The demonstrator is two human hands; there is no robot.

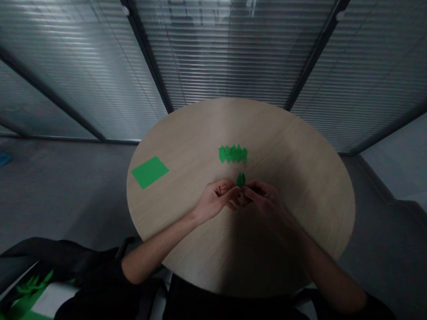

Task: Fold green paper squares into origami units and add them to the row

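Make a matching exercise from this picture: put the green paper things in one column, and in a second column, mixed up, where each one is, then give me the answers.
Things:
1. Flat green paper sheet
2. Row of folded green paper pieces
3. Small folded green paper piece

Places:
A. Pinched between the left hand and the right hand
B. Lying toward the left side of the round wooden table
C. Lying on the table just beyond the hands, near the middle

Right pairs: 1-B, 2-C, 3-A.
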